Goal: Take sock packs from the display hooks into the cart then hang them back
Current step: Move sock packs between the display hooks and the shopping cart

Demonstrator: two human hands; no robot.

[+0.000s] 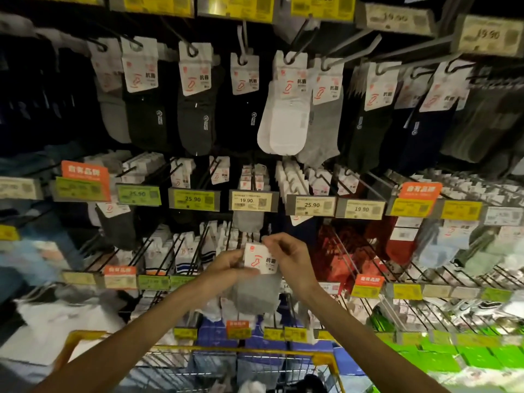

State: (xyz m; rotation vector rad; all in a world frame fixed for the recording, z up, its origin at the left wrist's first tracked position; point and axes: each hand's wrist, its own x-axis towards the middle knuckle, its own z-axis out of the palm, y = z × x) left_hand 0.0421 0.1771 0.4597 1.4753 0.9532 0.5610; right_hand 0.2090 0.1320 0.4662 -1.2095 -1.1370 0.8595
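i've got both hands on one sock pack [259,260], held up in front of the display. the left hand [226,265] is curled round the left edge of its white card, thumb on the front. the right hand [287,260] pinches the card's top right corner with thumb and fingertips, the other fingers loosely bent. between the two hands the card faces me, upright, and the grey socks hang free below them.

holding it by the stiff card makes sense to me: that's the part that carries the hanging hole, and two hands keep it flat and square so the hole can be lined up with a hook [199,248]. the nearest hooks sit just beyond the fingertips and to either side, crowded with other packs. the hole itself is hidden behind the right fingers, so i can't tell whether the pack is on a hook or just off one.

the cart [243,350] waits directly under my forearms, its yellow rim close below, so a pack only has to drop straight down or lift straight up. something pale lies inside it, too cropped to name.
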